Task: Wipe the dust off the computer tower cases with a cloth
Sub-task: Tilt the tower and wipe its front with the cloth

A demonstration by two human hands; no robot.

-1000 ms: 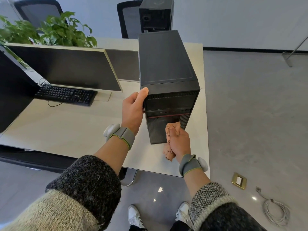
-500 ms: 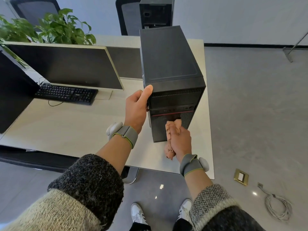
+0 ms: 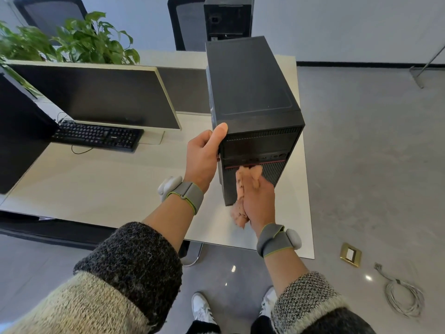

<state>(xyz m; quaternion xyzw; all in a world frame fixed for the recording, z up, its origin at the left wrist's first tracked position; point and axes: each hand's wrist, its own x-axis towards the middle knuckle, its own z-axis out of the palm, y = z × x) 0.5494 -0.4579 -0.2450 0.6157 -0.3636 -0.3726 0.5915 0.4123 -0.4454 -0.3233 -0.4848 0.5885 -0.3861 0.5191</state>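
— Where do we have our left grip (image 3: 202, 157)?
— At the near left corner of the tower case (image 3: 250, 88). Our thumb lies straight up along its front edge and our fingers wrap onto its left side.
— And our right grip (image 3: 258, 201)?
— Low against the tower case's front, back of the hand towards us, fingers closed on the pink cloth (image 3: 239, 208) and pressing it to the panel.
— Our arms?
— Both reach forward, forearms bare. We wear a grey left wristband (image 3: 187, 196) and right wristband (image 3: 273, 239), and our knitted sleeves (image 3: 127, 261) end at mid-forearm.
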